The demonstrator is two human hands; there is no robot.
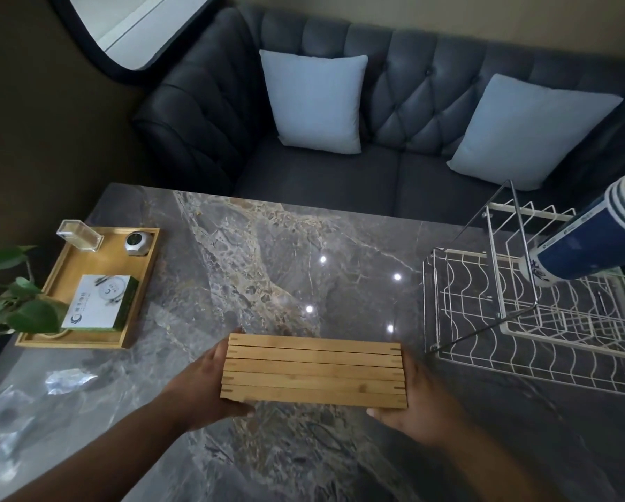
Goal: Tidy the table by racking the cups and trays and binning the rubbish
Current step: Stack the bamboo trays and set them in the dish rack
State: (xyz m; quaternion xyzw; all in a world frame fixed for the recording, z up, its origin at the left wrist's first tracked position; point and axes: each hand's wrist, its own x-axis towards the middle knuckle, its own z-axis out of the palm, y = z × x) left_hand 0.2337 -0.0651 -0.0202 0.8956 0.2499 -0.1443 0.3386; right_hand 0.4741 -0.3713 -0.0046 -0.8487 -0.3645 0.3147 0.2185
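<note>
A stack of several bamboo trays [312, 371] is held edge-on above the near middle of the marble table [267, 255]. My left hand [202, 389] grips the stack's left end and my right hand [417, 403] grips its right end. A white wire rack [535, 320] stands at the right of the table. A nested stack of blue and white paper cups [589, 240] lies tilted on the rack's top. Crumpled clear plastic wrap [66, 380] lies on the table at the near left.
A larger bamboo tray [142, 284] at the left holds a white and green box [99, 300], a clear holder [79, 235] and a small round grey device [138, 242]. A leafy plant [10, 302] overhangs the left edge. A dark sofa [340, 175] with two pale cushions stands behind the table.
</note>
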